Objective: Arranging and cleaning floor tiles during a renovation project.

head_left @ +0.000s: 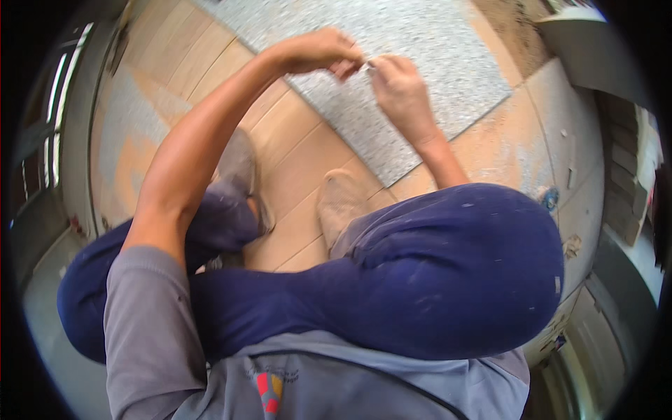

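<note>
In front of my knees, my left hand (323, 52) and my right hand (402, 89) meet at the fingertips. Between them is a small white piece (367, 64), pinched from both sides. Its kind is too small and blurred to tell. Both hands are held over a large grey speckled tile (448, 52), which lies at an angle on the floor. Motion smears my left fingers somewhat.
Wood-look planks (301, 150) run under my dusty shoes (343, 203). To the right is a dusty floor area (511, 140) with a small blue roundish thing (549, 198). Bare brown soil (500, 24) shows at the far right, near stacked pieces (623, 161).
</note>
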A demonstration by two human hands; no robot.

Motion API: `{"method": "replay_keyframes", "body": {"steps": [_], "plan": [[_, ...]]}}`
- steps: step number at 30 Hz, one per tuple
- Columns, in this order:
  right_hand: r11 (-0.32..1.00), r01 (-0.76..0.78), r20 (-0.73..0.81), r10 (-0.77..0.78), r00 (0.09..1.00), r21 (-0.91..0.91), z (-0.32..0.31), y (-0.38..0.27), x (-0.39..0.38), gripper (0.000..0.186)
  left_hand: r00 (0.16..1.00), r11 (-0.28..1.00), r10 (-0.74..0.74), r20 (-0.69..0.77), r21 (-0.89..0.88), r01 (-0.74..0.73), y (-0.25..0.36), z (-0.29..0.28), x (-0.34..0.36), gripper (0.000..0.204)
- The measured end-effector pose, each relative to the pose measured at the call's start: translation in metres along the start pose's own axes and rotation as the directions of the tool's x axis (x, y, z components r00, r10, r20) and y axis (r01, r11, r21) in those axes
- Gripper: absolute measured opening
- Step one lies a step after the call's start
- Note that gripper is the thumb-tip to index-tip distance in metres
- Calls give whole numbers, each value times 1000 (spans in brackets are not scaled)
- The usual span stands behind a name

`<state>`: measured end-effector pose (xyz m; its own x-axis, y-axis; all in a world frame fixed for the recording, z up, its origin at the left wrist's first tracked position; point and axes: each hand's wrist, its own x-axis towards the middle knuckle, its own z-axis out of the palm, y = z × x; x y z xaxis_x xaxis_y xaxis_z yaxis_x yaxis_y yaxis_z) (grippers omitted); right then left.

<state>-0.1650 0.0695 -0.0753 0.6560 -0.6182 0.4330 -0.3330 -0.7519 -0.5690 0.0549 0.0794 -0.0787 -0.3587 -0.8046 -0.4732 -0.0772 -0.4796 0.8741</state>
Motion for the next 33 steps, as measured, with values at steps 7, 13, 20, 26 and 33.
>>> {"method": "replay_keyframes", "body": {"steps": [7,13,20,26,33], "plan": [[1000,2,10,-2,1000,-19,-5,-6,-21,13,988,979,-122,99,-149,136,-10,30,-9,21],[996,-83,139,78,987,34,-14,8,-42,4,976,957,-213,44,-191,218,-19,46,-1,21],[578,-745,190,733,654,334,-41,19,-85,17,795,37,433,425,873,-487,-49,85,-24,65],[656,-720,86,723,685,225,-32,1,-120,14,809,-77,320,492,865,-496,-82,90,-39,62],[832,-552,144,540,829,61,-33,-1,-151,20,774,-95,389,499,858,-505,-86,85,-32,63]]}}
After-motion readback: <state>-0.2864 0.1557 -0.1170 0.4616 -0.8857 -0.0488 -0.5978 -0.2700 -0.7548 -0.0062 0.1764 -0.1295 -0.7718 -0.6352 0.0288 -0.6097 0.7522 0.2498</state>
